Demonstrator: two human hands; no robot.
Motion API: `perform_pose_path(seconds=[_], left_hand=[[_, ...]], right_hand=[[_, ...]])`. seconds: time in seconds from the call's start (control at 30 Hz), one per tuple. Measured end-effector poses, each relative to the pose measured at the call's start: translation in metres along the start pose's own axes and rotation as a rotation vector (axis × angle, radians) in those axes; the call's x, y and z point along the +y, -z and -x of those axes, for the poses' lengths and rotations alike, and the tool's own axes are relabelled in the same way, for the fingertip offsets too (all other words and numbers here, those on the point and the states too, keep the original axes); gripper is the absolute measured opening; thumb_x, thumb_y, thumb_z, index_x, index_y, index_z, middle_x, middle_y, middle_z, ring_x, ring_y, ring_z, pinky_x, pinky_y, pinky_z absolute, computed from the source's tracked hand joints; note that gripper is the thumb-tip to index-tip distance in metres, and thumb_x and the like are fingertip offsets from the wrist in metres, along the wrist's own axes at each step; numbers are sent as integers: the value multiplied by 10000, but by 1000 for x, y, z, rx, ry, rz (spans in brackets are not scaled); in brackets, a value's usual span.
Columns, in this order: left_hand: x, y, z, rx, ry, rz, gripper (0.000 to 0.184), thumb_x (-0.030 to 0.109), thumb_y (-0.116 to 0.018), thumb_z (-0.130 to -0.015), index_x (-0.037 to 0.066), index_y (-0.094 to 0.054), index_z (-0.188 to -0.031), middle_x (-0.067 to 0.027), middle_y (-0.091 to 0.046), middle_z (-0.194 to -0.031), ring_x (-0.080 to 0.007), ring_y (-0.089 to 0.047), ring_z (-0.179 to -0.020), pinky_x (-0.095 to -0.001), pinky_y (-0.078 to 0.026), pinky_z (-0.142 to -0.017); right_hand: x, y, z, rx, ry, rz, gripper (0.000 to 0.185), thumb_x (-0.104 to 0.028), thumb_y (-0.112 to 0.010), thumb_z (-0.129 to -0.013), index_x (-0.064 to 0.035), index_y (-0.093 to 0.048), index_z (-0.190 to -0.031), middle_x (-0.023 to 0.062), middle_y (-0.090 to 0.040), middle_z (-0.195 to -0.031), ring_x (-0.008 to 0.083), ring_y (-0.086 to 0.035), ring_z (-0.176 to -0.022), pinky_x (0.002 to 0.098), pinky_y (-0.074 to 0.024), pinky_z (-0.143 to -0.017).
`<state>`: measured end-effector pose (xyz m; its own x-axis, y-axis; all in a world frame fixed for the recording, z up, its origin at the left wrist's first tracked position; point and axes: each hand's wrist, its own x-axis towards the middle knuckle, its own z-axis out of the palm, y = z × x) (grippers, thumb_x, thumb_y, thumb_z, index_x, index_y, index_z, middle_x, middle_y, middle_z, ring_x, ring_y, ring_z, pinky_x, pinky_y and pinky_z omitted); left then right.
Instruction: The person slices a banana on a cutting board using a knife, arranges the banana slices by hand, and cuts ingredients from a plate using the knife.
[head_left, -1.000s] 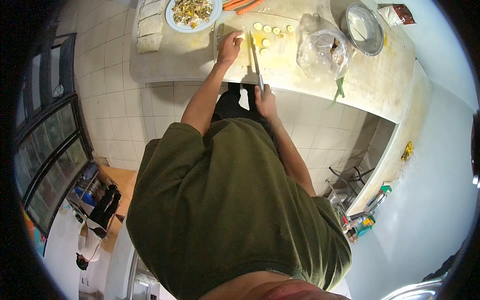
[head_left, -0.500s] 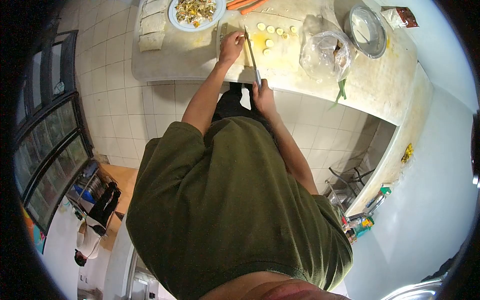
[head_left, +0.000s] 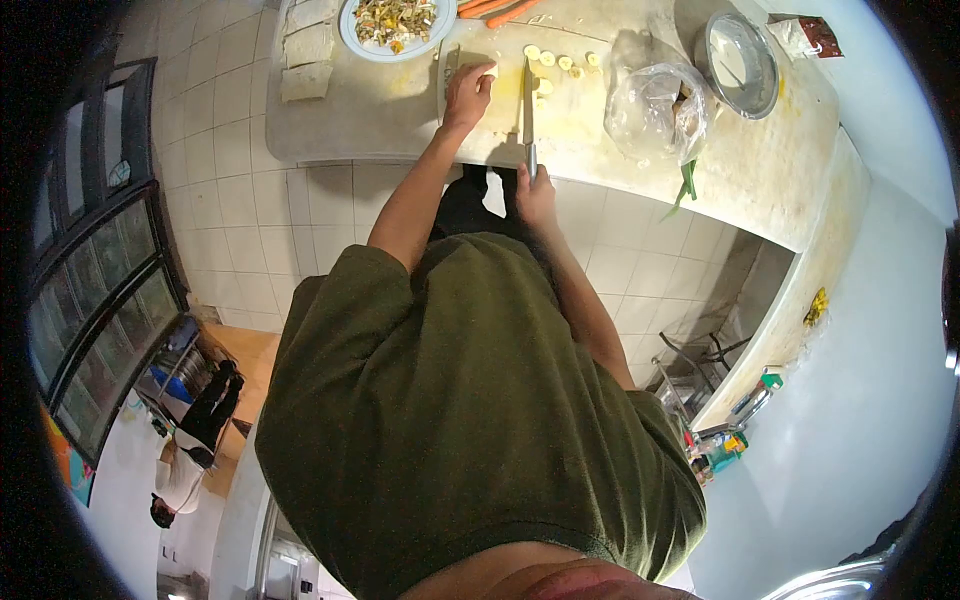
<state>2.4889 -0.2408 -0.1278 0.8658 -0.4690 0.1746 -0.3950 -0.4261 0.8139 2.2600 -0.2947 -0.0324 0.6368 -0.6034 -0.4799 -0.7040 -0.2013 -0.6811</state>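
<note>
My right hand is closed round the handle of a knife, whose blade points away from me over a cutting board. To the left of the blade, my left hand has its fingers curled at a small pale yellow piece, mostly hidden by the fingertips. The blade and the left fingers are apart. Several round pale yellow slices lie to the right of and beyond the blade. Another slice sits close beside the blade.
Beyond my left hand are a plate of chopped food and carrots. Flat white pieces lie far left. Right are a clear plastic bag, green leaves and a metal bowl. Another person is at lower left.
The knife has swung from beside my left fingertips to the right, towards the slices. My right hand has shifted slightly right with it. My left hand stays nearly in place.
</note>
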Motion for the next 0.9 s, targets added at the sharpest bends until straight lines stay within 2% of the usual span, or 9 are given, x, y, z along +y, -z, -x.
perform_pose_path(seconds=[0.03, 0.1, 0.2, 0.43, 0.63, 0.9], left_hand=[[3, 0, 1, 17, 49, 64, 248, 62, -692, -893, 36, -696, -1140, -148, -709, -1029, -254, -693, -902, -341, -552, -801], [7, -5, 5, 48, 145, 196, 257, 44, -692, -890, 32, -689, -1147, -142, -711, -1032, -240, -696, -915, -327, -555, -815], [2, -8, 5, 57, 133, 230, 258, 33, -688, -893, 21, -680, -1151, -138, -712, -1026, -220, -698, -923, -323, -556, -826], [-5, -7, -1, -16, 166, 158, 226, 50, -677, -909, 7, -679, -1131, -131, -712, -1020, -212, -701, -911, -321, -560, -824], [0, -4, 0, 17, 144, 194, 247, 53, -714, -877, 6, -681, -1117, -124, -705, -1026, -200, -697, -899, -316, -566, -830], [1, -4, -1, 28, 143, 145, 214, 54, -705, -879, 13, -696, -1088, -129, -706, -985, -224, -696, -893, -332, -558, -802]], right_hand=[[-3, 4, 3, 11, -36, -12, 396, -373, -536, -1018, 22, -532, -980, 302, -643, -797, 486, -635, -763, 497, -497, -676], [6, 4, 3, 8, 39, -32, 367, -349, -542, -1019, 17, -529, -995, 298, -635, -747, 489, -636, -709, 500, -495, -627], [-2, 7, 2, -24, 80, 11, 347, -335, -542, -1018, 9, -520, -986, 298, -619, -689, 503, -636, -669, 519, -488, -577], [-12, -2, -3, -58, 165, 15, 332, -332, -534, -1021, -4, -508, -982, 309, -607, -679, 520, -630, -686, 550, -479, -578], [-11, -5, -10, -31, 189, 83, 306, -310, -529, -1027, -10, -481, -990, 322, -602, -663, 537, -613, -653, 574, -470, -555], [-9, -7, -19, -69, 136, 144, 316, -314, -527, -1019, -3, -477, -1000, 352, -622, -723, 553, -630, -725, 596, -506, -604]])
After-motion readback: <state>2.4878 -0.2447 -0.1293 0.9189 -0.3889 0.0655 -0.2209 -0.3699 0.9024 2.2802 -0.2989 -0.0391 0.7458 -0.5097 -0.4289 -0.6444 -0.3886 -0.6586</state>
